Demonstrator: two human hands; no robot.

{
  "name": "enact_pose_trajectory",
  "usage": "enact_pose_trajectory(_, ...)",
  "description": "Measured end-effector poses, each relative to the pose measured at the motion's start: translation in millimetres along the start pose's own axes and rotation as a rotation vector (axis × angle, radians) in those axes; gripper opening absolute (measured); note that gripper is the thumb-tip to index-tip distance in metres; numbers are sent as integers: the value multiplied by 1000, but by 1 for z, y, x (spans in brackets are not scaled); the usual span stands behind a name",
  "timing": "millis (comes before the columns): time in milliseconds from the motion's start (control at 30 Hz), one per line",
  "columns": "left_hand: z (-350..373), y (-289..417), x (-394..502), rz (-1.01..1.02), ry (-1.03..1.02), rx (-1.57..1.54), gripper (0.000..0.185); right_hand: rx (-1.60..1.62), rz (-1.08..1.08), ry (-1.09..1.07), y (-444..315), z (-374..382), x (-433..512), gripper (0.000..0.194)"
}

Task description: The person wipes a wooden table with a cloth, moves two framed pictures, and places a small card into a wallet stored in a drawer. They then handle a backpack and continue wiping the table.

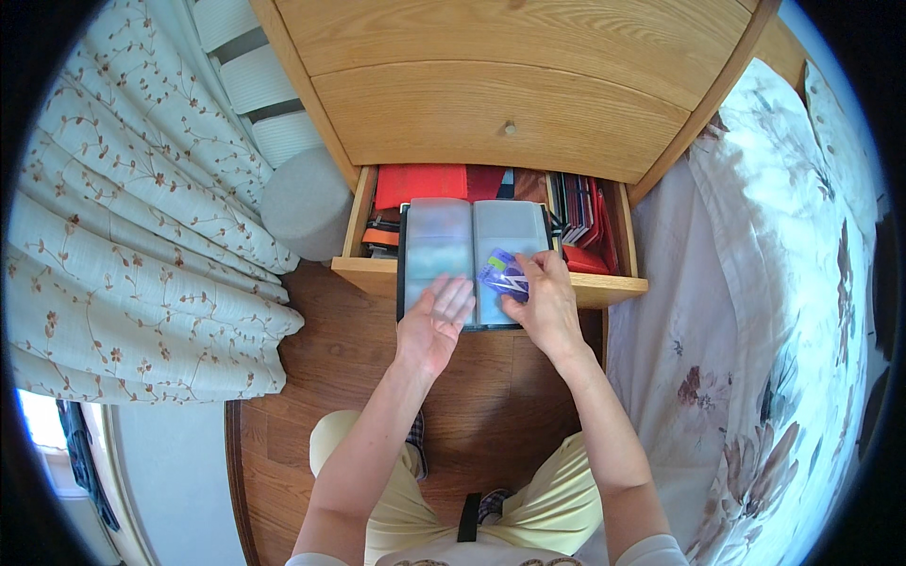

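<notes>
A card album with clear plastic pocket pages lies spread on the front of a pulled-out wooden drawer. Over its right page, my right hand pinches a purple plastic card between thumb and fingers. The card is tilted and bears a pale green patch and a white streak. My left hand rests palm up over the lower part of the left page, its fingers spread and holding nothing. Pale, blurred shapes show through the left page's pockets.
Inside the drawer are a red folder, several booklets standing on edge and a red case. A grey round stool and a flowered curtain stand left. To the right is a bed with flowered bedding. Wooden floor lies below.
</notes>
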State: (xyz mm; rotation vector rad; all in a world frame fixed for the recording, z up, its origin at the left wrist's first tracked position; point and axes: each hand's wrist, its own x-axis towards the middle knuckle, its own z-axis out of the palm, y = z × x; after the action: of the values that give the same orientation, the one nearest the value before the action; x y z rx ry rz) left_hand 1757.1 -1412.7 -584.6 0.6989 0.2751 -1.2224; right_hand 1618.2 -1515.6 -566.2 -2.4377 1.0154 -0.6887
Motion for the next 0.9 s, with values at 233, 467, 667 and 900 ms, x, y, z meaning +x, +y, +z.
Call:
enact_pose_trajectory(233, 5, -1, -3, 11, 27, 7, 39, -86, -50, -27, -16, -7, 0, 50)
enact_pose_trajectory(467, 5, 1, -1, 1, 40, 0, 36, -128, -71, -77, -20, -6, -2, 51)
enact_pose_trajectory(667, -1, 2, 2, -5, 6, 57, 39, 50, -121, -228, -14, -8, -4, 51)
enact_pose_trajectory(900, -4, 2, 5, -16, -12, 44, 41, 133, -301, -362, 4, -13, 8, 58)
